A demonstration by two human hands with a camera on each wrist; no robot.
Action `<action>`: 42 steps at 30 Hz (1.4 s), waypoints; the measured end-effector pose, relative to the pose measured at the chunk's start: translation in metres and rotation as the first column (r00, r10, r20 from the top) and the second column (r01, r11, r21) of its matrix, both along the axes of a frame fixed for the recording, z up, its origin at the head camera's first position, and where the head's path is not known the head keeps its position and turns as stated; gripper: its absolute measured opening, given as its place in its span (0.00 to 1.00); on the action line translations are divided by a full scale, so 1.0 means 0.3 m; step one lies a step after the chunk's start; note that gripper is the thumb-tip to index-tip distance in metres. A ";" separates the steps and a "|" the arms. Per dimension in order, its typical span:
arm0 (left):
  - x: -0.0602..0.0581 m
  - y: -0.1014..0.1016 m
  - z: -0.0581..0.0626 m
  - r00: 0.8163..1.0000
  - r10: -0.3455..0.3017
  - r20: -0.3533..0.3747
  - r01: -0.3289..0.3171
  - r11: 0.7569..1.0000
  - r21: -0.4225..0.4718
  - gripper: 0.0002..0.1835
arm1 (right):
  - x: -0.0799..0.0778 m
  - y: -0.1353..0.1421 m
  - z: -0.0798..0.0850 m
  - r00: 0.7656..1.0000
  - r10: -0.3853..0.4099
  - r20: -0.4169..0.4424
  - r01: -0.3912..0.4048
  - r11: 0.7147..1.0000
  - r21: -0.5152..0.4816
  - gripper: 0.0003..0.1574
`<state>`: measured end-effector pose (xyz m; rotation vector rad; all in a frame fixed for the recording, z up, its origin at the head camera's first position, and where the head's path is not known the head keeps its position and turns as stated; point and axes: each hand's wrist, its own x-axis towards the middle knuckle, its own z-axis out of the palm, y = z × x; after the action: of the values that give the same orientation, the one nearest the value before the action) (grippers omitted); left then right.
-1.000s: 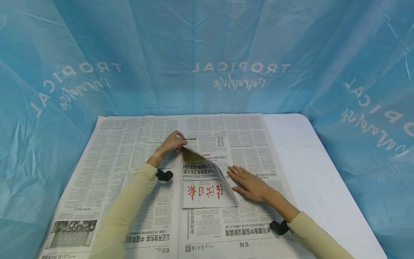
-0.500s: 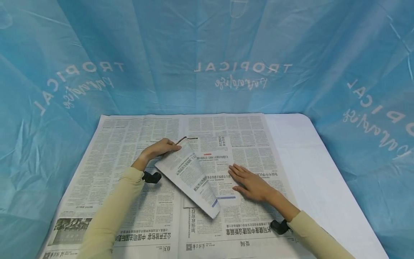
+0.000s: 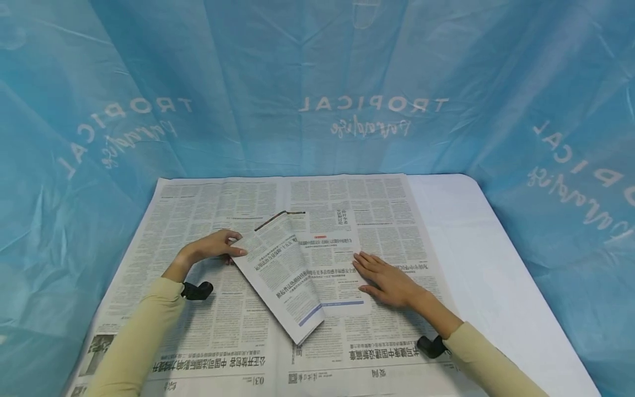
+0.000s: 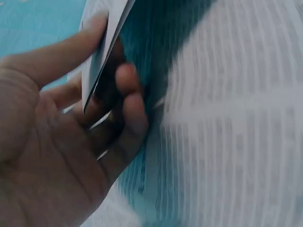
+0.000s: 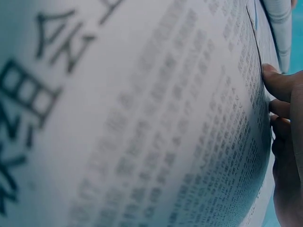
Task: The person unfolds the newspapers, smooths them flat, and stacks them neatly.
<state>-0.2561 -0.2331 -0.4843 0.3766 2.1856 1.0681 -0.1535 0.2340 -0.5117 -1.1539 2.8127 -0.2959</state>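
Observation:
A smaller folded newspaper point(image 3: 280, 275) lies on a big spread newspaper point(image 3: 392, 231), its left flap raised and slanting toward the near side. My left hand point(image 3: 213, 246) pinches the flap's left edge between thumb and fingers. In the left wrist view the paper's edge point(image 4: 111, 47) runs between the thumb and the curled fingers of the left hand point(image 4: 61, 127). The right hand point(image 3: 384, 280) rests flat at the right side of the folded newspaper, fingers straight. In the right wrist view, thumb and fingers of the right hand point(image 5: 286, 123) touch the printed paper.
White tabletop point(image 3: 456, 231) shows along the right of the spread newspaper. A blue curtain point(image 3: 372, 149) with white lettering stands behind the table and on both sides. Black wrist cameras sit on the left wrist point(image 3: 197, 290) and right wrist point(image 3: 430, 346).
My left hand has moved left and toward the near side, pulling the newspaper flap over to the left and uncovering the printed page beneath. The right hand has stayed in place.

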 end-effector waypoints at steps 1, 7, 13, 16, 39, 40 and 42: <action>0.002 -0.008 0.002 1.000 0.010 -0.018 -0.010 1.000 0.000 0.38 | 0.000 0.002 0.001 1.000 0.002 -0.007 -0.002 1.000 0.002 0.41; 0.007 -0.051 0.005 0.979 0.103 -0.176 -0.116 0.991 -0.066 0.33 | 0.004 0.007 -0.007 0.999 0.008 -0.041 -0.008 1.000 0.013 0.40; -0.005 -0.080 -0.017 0.916 0.206 -0.345 -0.263 0.956 -0.128 0.29 | 0.010 0.013 -0.003 1.000 -0.011 -0.029 0.012 1.000 0.027 0.40; -0.019 -0.082 -0.040 0.877 0.234 -0.419 -0.304 0.947 -0.107 0.27 | 0.018 0.023 0.004 1.000 -0.028 -0.004 0.029 0.999 0.043 0.40; -0.027 -0.062 -0.096 0.780 0.167 -0.603 -0.338 0.923 -0.182 0.27 | 0.037 0.051 0.029 0.998 -0.057 0.031 0.057 0.998 0.015 0.39; -0.023 -0.059 -0.100 0.757 0.142 -0.638 -0.335 0.922 -0.192 0.27 | 0.030 0.050 0.036 0.998 -0.052 0.027 0.052 0.998 0.021 0.38; -0.012 -0.053 -0.106 0.702 0.091 -0.707 -0.332 0.919 -0.211 0.27 | 0.013 0.048 0.050 0.999 -0.033 0.006 0.032 0.999 0.031 0.35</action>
<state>-0.2597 -0.2490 -0.5162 0.4147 3.0942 0.7060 -0.1494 0.2483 -0.4966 -1.0999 2.8220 -0.2572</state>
